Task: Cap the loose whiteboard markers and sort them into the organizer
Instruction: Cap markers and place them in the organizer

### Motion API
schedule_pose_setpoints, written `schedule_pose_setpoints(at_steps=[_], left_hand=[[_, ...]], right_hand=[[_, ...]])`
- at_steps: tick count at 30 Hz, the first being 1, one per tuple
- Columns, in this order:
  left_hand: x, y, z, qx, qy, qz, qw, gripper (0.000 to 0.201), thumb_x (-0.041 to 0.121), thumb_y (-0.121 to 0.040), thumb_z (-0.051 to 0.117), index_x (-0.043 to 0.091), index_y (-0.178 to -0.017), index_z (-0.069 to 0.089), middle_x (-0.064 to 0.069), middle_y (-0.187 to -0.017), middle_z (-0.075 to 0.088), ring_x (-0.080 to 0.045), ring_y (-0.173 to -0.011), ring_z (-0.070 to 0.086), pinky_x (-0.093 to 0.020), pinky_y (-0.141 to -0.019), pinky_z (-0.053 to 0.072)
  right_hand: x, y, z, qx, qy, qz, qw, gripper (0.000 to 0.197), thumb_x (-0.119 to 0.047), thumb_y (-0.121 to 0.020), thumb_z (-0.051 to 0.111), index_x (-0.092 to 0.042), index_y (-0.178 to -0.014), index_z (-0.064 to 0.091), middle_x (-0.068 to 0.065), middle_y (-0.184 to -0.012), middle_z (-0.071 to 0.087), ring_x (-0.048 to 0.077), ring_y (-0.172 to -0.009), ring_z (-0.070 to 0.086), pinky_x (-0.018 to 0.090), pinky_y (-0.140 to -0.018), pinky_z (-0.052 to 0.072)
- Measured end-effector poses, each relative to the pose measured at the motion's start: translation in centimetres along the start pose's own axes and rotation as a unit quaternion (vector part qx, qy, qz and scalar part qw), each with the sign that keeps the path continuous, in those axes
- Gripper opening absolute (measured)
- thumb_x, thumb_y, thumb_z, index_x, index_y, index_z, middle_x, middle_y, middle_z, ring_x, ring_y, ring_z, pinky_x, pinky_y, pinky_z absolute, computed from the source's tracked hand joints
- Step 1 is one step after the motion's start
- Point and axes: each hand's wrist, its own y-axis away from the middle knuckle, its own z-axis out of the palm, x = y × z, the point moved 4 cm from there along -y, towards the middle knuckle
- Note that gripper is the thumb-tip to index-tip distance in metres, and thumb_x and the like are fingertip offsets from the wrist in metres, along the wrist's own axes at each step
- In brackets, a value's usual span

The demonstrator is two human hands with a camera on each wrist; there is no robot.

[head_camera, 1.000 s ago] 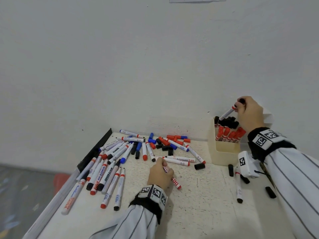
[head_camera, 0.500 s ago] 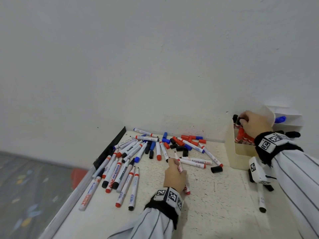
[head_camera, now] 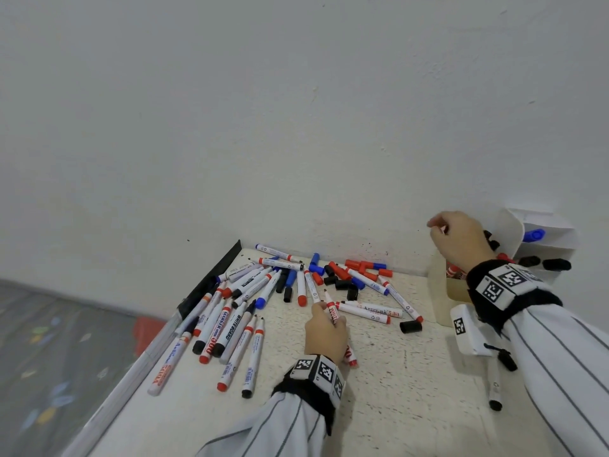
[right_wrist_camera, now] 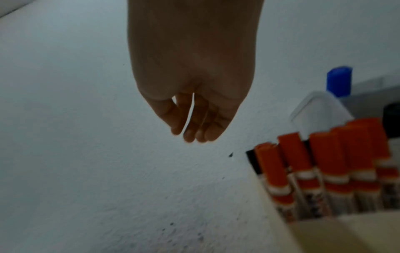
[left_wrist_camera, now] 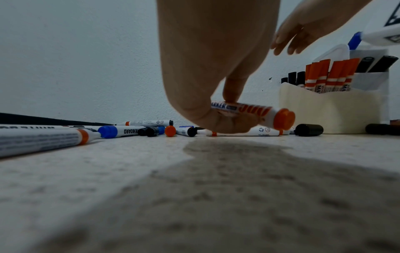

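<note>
My left hand (head_camera: 324, 324) rests low on the speckled tabletop (head_camera: 379, 407) and pinches an uncapped red whiteboard marker (head_camera: 331, 312), its tip pointing away from me. The left wrist view shows the same red marker (left_wrist_camera: 249, 111) between thumb and finger, just above the table. My right hand (head_camera: 458, 239) hovers empty over the left edge of the cream organizer (head_camera: 440, 291), fingers (right_wrist_camera: 194, 123) relaxed. Capped red markers (right_wrist_camera: 324, 162) and black ones (left_wrist_camera: 294, 78) stand in the organizer. Many loose markers (head_camera: 250, 291) and loose caps (head_camera: 342, 278) lie near the wall.
A lone black cap (head_camera: 411, 326) lies between my left hand and the organizer. A black marker (head_camera: 494, 387) lies at the right under my right forearm. A black strip (head_camera: 211, 285) runs along the table's left edge, with the floor and a red object (head_camera: 145, 331) beyond.
My right hand lowered its marker into the organizer, let go, and has lifted up and left, empty. My left hand has kept hold of the red marker on the table.
</note>
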Motion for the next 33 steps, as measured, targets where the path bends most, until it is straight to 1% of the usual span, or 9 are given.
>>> schedule_pose_setpoints(at_steps=[2,6,9,13,18,20,25,29,33], left_hand=[[0.0,0.1,0.0,-0.008,-0.001,-0.007,1.0,0.042,0.022,-0.094,0.051,0.016,-0.133,0.035,-0.008,-0.11,0.063,-0.017,-0.094,0.065,-0.024,-0.078,0.055],[0.0,0.0,0.1,-0.02,-0.003,-0.015,1.0,0.043,0.023,-0.094,0.051,0.019,-0.133,0.035,-0.006,-0.11,0.062,-0.015,-0.093,0.065,-0.024,-0.078,0.055],[-0.1,0.0,0.1,-0.023,0.001,-0.019,1.0,0.042,0.022,-0.094,0.051,0.02,-0.133,0.035,-0.005,-0.109,0.062,-0.014,-0.092,0.064,-0.022,-0.077,0.054],[-0.5,-0.3,0.3,-0.025,0.002,-0.015,1.0,0.045,0.021,-0.093,0.052,0.019,-0.135,0.035,-0.007,-0.11,0.062,-0.014,-0.092,0.063,-0.023,-0.08,0.053],[-0.6,-0.3,0.4,-0.033,0.001,-0.015,0.999,0.044,0.022,-0.093,0.052,0.021,-0.134,0.036,-0.008,-0.11,0.062,-0.017,-0.094,0.064,-0.027,-0.082,0.054],[-0.6,-0.3,0.4,-0.036,0.001,-0.016,0.999,0.044,0.022,-0.093,0.052,0.021,-0.134,0.036,-0.008,-0.11,0.062,-0.016,-0.091,0.063,-0.026,-0.081,0.054],[-0.6,-0.2,0.4,-0.04,0.001,-0.014,0.999,0.042,0.021,-0.094,0.052,0.021,-0.132,0.037,-0.008,-0.111,0.061,-0.014,-0.088,0.061,-0.026,-0.082,0.054],[-0.5,-0.1,0.4,-0.038,-0.001,-0.014,0.999,0.041,0.02,-0.093,0.052,0.021,-0.131,0.037,-0.007,-0.11,0.062,-0.015,-0.093,0.063,-0.026,-0.083,0.054],[-0.4,-0.1,0.4,-0.032,-0.007,-0.011,0.999,0.04,0.02,-0.094,0.052,0.021,-0.131,0.037,-0.007,-0.111,0.062,-0.017,-0.098,0.063,-0.027,-0.085,0.054]], right_hand=[[-1.3,0.5,1.9,-0.069,-0.035,0.004,0.997,0.021,-0.008,-0.091,0.048,-0.006,-0.105,0.063,0.012,-0.111,0.062,0.02,-0.096,0.053,0.024,-0.082,0.034],[-2.1,1.8,7.4,-0.253,0.003,0.025,0.967,0.029,-0.019,-0.097,0.045,-0.014,-0.123,0.056,0.005,-0.13,0.054,0.021,-0.12,0.048,0.027,-0.095,0.033],[-1.2,2.3,11.1,-0.317,0.051,0.035,0.946,0.031,-0.028,-0.098,0.042,-0.019,-0.125,0.054,0.005,-0.128,0.053,0.024,-0.116,0.05,0.028,-0.091,0.037],[0.8,1.8,14.0,-0.319,0.134,0.044,0.937,0.034,-0.04,-0.096,0.037,-0.032,-0.126,0.05,0.003,-0.13,0.053,0.028,-0.116,0.045,0.044,-0.102,0.036],[2.3,1.5,15.4,-0.332,0.168,0.046,0.927,0.034,-0.053,-0.093,0.028,-0.044,-0.12,0.047,-0.004,-0.129,0.053,0.027,-0.119,0.043,0.053,-0.103,0.031],[2.6,1.7,15.4,-0.336,0.176,0.049,0.924,0.035,-0.055,-0.091,0.026,-0.047,-0.121,0.043,-0.006,-0.132,0.051,0.026,-0.122,0.041,0.053,-0.103,0.03],[1.3,2.5,14.7,-0.331,0.182,0.059,0.924,0.038,-0.045,-0.095,0.032,-0.04,-0.132,0.036,-0.001,-0.139,0.044,0.029,-0.129,0.031,0.052,-0.107,0.022],[1.1,2.8,15.3,-0.353,0.187,0.056,0.915,0.049,-0.052,-0.095,0.029,-0.044,-0.143,0.017,-0.005,-0.154,0.021,0.032,-0.14,0.015,0.053,-0.111,0.012],[0.4,2.7,15.0,-0.335,0.201,0.05,0.919,0.046,-0.049,-0.096,0.028,-0.041,-0.142,0.025,-0.006,-0.152,0.026,0.03,-0.139,0.018,0.052,-0.11,0.013]])
